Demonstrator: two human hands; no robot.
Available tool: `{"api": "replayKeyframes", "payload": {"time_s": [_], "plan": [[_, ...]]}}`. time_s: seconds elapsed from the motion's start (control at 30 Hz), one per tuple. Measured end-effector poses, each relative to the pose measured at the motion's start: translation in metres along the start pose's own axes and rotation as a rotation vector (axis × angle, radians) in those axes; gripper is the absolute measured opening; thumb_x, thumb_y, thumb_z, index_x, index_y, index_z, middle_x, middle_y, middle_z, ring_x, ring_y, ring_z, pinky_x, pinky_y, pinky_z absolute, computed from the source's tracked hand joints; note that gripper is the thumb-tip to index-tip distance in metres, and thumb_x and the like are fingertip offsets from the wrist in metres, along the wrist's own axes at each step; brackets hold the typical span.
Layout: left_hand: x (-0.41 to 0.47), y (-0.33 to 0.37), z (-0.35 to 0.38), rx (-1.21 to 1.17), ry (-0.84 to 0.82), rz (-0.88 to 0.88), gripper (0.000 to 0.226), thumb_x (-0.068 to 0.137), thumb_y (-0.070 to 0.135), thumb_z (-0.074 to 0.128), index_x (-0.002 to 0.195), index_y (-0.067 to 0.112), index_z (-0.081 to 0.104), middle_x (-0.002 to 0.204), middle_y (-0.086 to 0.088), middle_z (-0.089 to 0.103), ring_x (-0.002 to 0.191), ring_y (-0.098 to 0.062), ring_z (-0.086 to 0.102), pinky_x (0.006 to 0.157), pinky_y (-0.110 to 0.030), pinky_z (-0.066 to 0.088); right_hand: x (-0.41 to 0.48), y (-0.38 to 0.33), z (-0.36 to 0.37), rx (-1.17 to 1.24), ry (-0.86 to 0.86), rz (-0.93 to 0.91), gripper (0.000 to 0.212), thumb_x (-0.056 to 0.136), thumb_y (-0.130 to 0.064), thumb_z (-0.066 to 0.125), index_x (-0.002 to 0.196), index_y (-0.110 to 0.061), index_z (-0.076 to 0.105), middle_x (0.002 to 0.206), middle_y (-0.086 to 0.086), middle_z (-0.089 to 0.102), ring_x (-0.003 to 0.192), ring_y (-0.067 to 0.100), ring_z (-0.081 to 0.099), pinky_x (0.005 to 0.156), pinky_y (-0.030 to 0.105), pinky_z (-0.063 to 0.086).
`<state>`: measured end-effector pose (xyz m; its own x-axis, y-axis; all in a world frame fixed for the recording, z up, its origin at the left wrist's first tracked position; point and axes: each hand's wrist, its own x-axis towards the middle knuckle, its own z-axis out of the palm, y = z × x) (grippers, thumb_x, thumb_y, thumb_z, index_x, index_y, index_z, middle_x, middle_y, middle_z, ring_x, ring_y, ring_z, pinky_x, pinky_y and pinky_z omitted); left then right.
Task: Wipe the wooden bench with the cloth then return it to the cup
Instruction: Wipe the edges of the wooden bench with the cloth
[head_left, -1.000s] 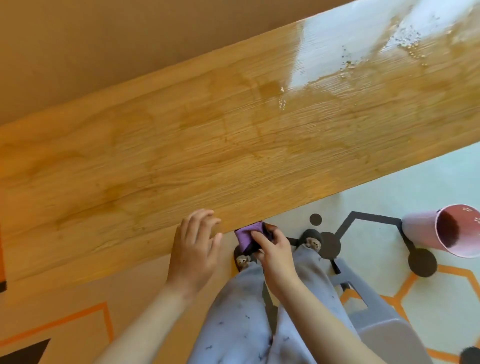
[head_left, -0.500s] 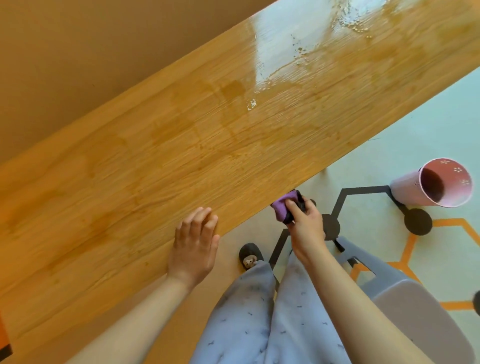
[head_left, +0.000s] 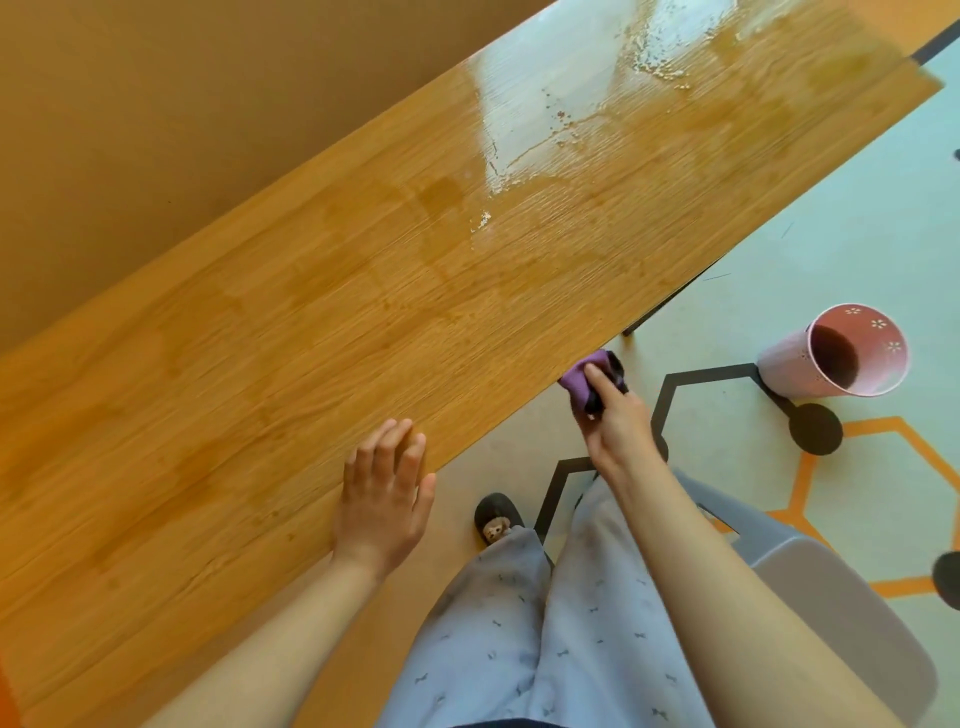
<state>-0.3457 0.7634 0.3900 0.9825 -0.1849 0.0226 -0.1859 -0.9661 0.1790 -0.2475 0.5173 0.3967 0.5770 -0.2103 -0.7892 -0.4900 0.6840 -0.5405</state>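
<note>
**Cloth at the counter edge**

My left hand (head_left: 382, 499) rests flat, fingers straight, on the counter's (head_left: 363, 291) near edge. Further right, my right hand (head_left: 618, 423) pinches the purple cloth (head_left: 582, 376) at that edge. The cup (head_left: 810, 364) stands apart on the floor.

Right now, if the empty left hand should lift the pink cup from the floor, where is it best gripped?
Wrap the fingers round the outer wall of the cup, just below the rim, coming from the person's side. It seems to stand upright, mouth up, no handle in view, so the round wall is likely the only hold.
</note>
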Motion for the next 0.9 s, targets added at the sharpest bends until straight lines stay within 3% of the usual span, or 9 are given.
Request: {"api": "replayKeyframes", "payload": {"time_s": [0.2, 0.37, 0.5, 0.57, 0.63, 0.73, 0.9], "plan": [[0.001, 0.000, 0.001, 0.006, 0.003, 0.009, 0.043, 0.096, 0.039, 0.033, 0.125, 0.010, 0.045, 0.132, -0.012, 0.040, 0.124, -0.031, 0.038, 0.094, -0.042, 0.033, -0.027, 0.029, 0.013, 0.209, 0.003, 0.132, 0.011, 0.087, 0.002, 0.058, 0.093, -0.007, 0.058, 0.089, 0.010, 0.063, 0.082, 0.017, 0.063, 0.075, 0.026, 0.053], [0.000, 0.000, 0.001, -0.006, -0.009, 0.001, 0.052, 0.100, 0.045, 0.016, 0.124, 0.010, 0.046, 0.131, -0.012, 0.041, 0.124, -0.031, 0.038, 0.094, -0.043, 0.033, 0.000, -0.022, 0.013, 0.082, 0.146, -0.017, 0.016, 0.083, -0.002, 0.067, 0.096, -0.008, 0.062, 0.099, 0.010, 0.064, 0.092, 0.021, 0.063, 0.080, 0.029, 0.053], [0.001, 0.002, -0.003, -0.070, -0.037, -0.047, 0.042, 0.095, 0.042, 0.033, 0.121, 0.012, 0.047, 0.129, -0.010, 0.043, 0.123, -0.030, 0.039, 0.093, -0.048, 0.041, 0.013, -0.048, 0.012, 0.017, 0.217, -0.122, 0.037, 0.083, -0.007, 0.069, 0.118, -0.004, 0.059, 0.101, 0.007, 0.064, 0.089, 0.015, 0.062, 0.077, 0.024, 0.052], [0.005, 0.007, -0.011, -0.141, -0.032, -0.083, 0.039, 0.090, 0.039, 0.040, 0.117, 0.013, 0.049, 0.126, -0.007, 0.044, 0.121, -0.028, 0.040, 0.093, -0.048, 0.042, 0.009, -0.035, 0.010, -0.001, 0.186, -0.082, 0.040, 0.083, -0.009, 0.069, 0.121, -0.005, 0.057, 0.107, 0.009, 0.065, 0.096, 0.018, 0.063, 0.088, 0.030, 0.052], [0.021, 0.024, -0.018, -0.206, 0.006, -0.030, 0.037, 0.090, 0.037, 0.042, 0.116, 0.013, 0.050, 0.123, -0.004, 0.044, 0.116, -0.025, 0.042, 0.096, -0.039, 0.035, 0.002, -0.019, 0.008, -0.029, 0.138, -0.033, 0.034, 0.084, -0.009, 0.068, 0.116, -0.006, 0.059, 0.106, 0.008, 0.066, 0.100, 0.020, 0.063, 0.095, 0.033, 0.049], [0.078, 0.065, -0.018, -0.306, 0.024, 0.134, 0.037, 0.092, 0.032, 0.044, 0.123, 0.011, 0.045, 0.123, -0.006, 0.049, 0.116, -0.023, 0.044, 0.098, -0.034, 0.034, -0.003, -0.012, 0.006, -0.045, 0.108, -0.023, 0.014, 0.085, -0.006, 0.066, 0.097, -0.012, 0.062, 0.096, 0.007, 0.066, 0.095, 0.019, 0.063, 0.091, 0.032, 0.049], [0.179, 0.127, 0.007, -0.249, -0.034, 0.241, 0.038, 0.092, 0.027, 0.041, 0.123, 0.006, 0.051, 0.124, -0.010, 0.054, 0.120, -0.021, 0.040, 0.099, -0.039, 0.043, 0.020, -0.057, 0.004, -0.053, 0.142, -0.063, 0.014, 0.084, -0.002, 0.067, 0.091, -0.013, 0.062, 0.087, 0.005, 0.064, 0.079, 0.016, 0.062, 0.075, 0.028, 0.051]]}}
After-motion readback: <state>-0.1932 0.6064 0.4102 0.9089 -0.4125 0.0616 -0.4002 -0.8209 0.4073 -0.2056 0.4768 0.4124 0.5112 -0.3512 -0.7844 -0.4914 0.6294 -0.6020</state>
